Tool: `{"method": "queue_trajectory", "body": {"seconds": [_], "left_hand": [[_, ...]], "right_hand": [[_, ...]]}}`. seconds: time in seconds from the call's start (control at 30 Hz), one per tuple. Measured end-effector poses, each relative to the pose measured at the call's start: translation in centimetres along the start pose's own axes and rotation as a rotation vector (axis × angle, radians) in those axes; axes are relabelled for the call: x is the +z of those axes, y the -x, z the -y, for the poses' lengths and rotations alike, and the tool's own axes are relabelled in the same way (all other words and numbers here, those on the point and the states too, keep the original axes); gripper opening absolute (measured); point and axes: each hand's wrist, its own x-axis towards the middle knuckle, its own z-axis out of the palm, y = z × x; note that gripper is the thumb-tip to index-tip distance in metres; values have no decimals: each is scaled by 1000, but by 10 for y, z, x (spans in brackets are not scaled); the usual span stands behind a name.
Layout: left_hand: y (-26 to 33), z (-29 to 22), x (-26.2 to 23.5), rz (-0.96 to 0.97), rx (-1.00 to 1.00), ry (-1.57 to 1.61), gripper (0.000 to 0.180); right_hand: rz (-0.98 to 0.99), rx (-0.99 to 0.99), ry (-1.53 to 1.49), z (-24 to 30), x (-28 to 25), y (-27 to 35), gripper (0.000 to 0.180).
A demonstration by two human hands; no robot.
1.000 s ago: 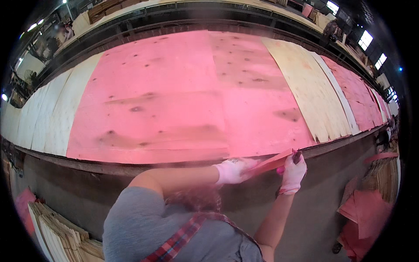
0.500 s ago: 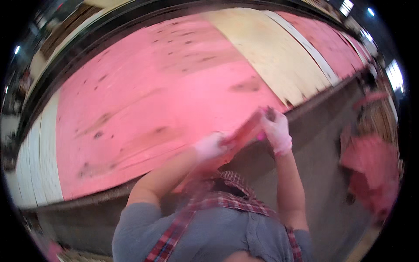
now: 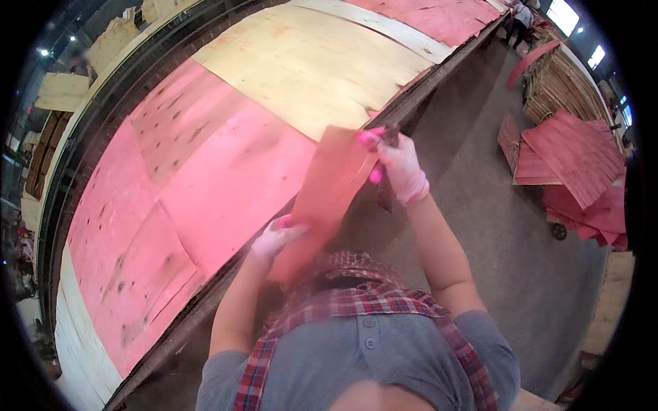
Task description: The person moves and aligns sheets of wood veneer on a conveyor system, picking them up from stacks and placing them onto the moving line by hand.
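A reddish-brown strip of wood veneer (image 3: 332,175) is held up in front of my body, just off the table's near edge. My left hand (image 3: 274,240), in a pink-stained white glove, grips its left edge near the lower end. At the upper end, my right hand (image 3: 403,170), gloved alike, pinches the corner. A small dark object (image 3: 391,134) shows at the right fingertips, too unclear to name. Pink-dyed veneer sheets (image 3: 233,161) lie flat on the long table beside the strip, with a cream veneer sheet (image 3: 308,58) beyond them.
Whitish strips (image 3: 79,335) lie at the table's near-left end. To the right, loose pink sheets (image 3: 576,154) rest by a stack of veneer (image 3: 562,79) on the grey floor (image 3: 493,274). A person (image 3: 521,20) stands far off, another (image 3: 82,67) across the table.
My view has swung to the right. The strip has come up and away from the table edge, its broad face now showing. Both hands still hold it.
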Motion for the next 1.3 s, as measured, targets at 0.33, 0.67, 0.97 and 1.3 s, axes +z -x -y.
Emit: {"method": "queue_trajectory", "body": {"seconds": [0.33, 0.67, 0.97, 1.3], "left_hand": [[-214, -78, 38, -408, 269, -263, 42], [-390, -93, -28, -455, -405, -1067, 76], [-402, -69, -56, -448, -623, -801, 89], [-400, -94, -45, -437, -679, -856, 81]], "right_hand": [[-271, 194, -221, -13, -193, -97, 36], [261, 1011, -333, -151, -139, -108, 38], [714, 657, 1344, -184, -95, -411, 34], [764, 1050, 1347, -182, -140, -381, 39]]}}
